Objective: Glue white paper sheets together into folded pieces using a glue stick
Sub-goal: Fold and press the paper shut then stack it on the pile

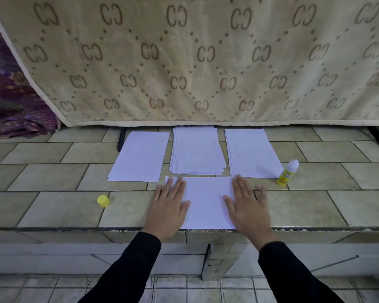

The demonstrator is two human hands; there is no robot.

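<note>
Both hands lie flat with straight fingers and hold nothing. The left hand (169, 206) presses on the left side of a white paper sheet (206, 202), and the right hand (246, 204) presses on its right side. This sheet lies at the near edge of the tiled worktop (53, 206). Behind it are three lots of white paper in a row: the left pile (139, 156), the middle pile (197, 150) and the right pile (252, 153). The glue stick (288, 172) stands upright with its white tip bare, just beside the near corner of the right pile. Its yellow cap (103, 201) lies well apart, to the left of the left hand. A big tan cloth (184, 62) with a printed pattern hangs behind the paper, and a purple cloth (9, 95) shows at the far left. Black sleeves (129, 270) cover both arms, which reach forward over the worktop edge.
</note>
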